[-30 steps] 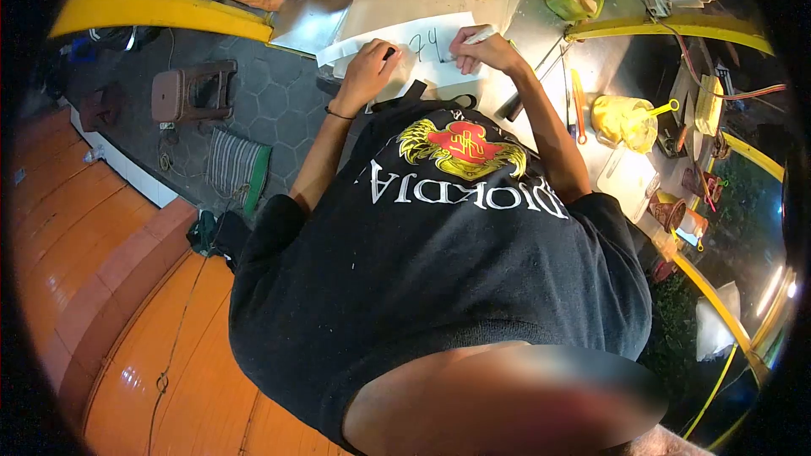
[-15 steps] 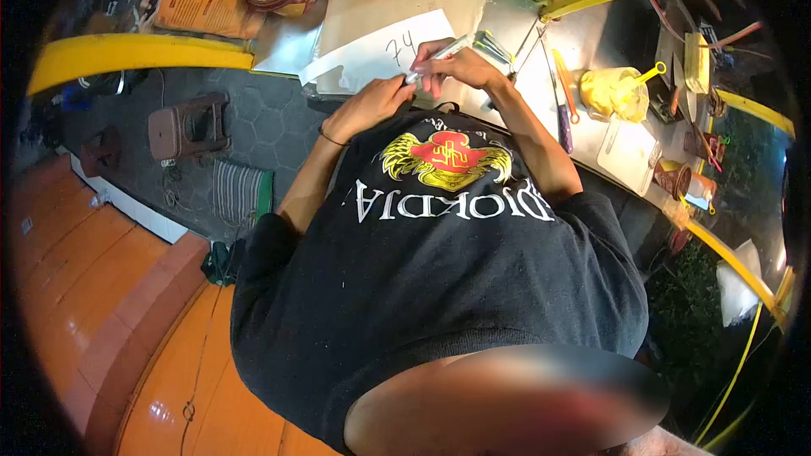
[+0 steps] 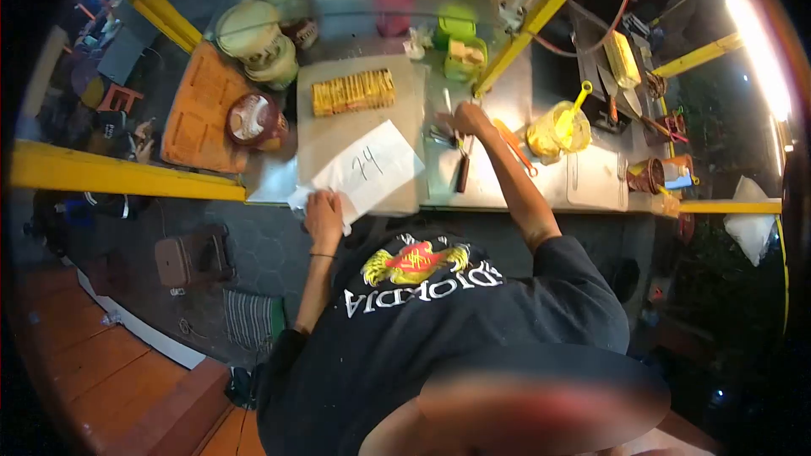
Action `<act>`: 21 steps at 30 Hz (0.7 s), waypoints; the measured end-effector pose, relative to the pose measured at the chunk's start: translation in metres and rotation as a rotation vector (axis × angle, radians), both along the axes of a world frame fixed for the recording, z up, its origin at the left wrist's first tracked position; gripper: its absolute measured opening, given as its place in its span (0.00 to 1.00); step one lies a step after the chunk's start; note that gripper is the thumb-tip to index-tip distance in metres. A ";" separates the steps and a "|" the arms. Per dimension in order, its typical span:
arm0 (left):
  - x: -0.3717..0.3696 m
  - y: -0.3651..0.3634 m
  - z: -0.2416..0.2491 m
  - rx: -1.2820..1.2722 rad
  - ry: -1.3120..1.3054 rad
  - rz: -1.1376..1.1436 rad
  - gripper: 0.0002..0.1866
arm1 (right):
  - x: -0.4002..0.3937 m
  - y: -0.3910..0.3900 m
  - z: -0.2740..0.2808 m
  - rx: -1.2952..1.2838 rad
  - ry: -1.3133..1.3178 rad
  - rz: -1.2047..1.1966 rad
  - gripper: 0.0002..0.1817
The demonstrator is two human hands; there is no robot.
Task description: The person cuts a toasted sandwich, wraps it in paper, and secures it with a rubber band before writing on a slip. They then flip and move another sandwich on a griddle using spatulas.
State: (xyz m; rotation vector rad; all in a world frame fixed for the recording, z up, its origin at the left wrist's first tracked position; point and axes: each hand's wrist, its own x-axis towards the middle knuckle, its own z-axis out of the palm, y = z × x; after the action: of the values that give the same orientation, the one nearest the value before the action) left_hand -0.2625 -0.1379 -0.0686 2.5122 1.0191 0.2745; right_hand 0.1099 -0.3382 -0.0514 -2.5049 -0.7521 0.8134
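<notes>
My left hand (image 3: 323, 218) is at the near left corner of a sheet of white paper (image 3: 384, 177), its fingers closed on the edge. "74" is written on the sheet in dark strokes. The paper lies over the near part of a pale board (image 3: 410, 118), and a sliced, browned loaf (image 3: 353, 93) rests beyond it. Farther right, my right hand (image 3: 473, 121) is slightly blurred, with a white marker (image 3: 447, 100) at its fingertips. Below that hand are metal utensils and a dark-handled knife (image 3: 463, 173).
A tub of yellow spread (image 3: 547, 135) stands on the right, near an orange-handled tool (image 3: 515, 148). At left are a round brown container (image 3: 256, 121), an orange printed sheet (image 3: 203, 114) and stacked pale tubs (image 3: 253, 38). Yellow posts (image 3: 127, 171) frame the counter.
My hands have moved apart. The left has gone to the paper's near left corner; the right has carried the marker toward the utensils. The view has tilted up, showing more of the counter.
</notes>
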 end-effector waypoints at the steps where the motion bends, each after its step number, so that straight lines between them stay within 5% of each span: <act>1: 0.002 0.001 -0.011 -0.014 -0.052 -0.016 0.16 | 0.005 0.000 -0.013 -0.057 -0.278 0.080 0.35; 4: 0.003 -0.007 -0.009 -0.340 -0.368 0.163 0.12 | -0.014 0.006 -0.006 0.305 -0.451 0.008 0.15; 5: 0.002 -0.006 -0.016 -0.506 -0.467 0.295 0.14 | -0.036 0.009 0.036 0.362 -0.061 -0.071 0.12; 7: 0.009 -0.011 -0.022 -0.999 -0.896 0.478 0.21 | -0.070 0.017 0.053 0.402 0.216 -0.072 0.18; 9: 0.006 -0.009 -0.020 -1.210 -0.872 0.522 0.25 | -0.093 0.026 0.014 0.568 0.019 0.187 0.25; 12: 0.006 0.013 -0.047 -1.511 -0.873 0.488 0.20 | -0.149 0.041 0.049 0.328 0.408 0.275 0.21; 14: 0.007 0.008 -0.026 -1.833 -0.847 0.374 0.14 | -0.168 0.046 0.045 0.660 0.523 0.495 0.16; 21: 0.030 -0.014 0.013 -1.809 -0.890 0.179 0.14 | -0.180 0.080 0.067 0.512 0.505 0.478 0.11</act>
State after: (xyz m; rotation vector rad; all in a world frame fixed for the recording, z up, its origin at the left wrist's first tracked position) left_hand -0.2330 -0.1519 -0.0554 0.5284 0.5320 0.2599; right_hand -0.0703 -0.2586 0.0161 -1.5935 -1.2004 1.1700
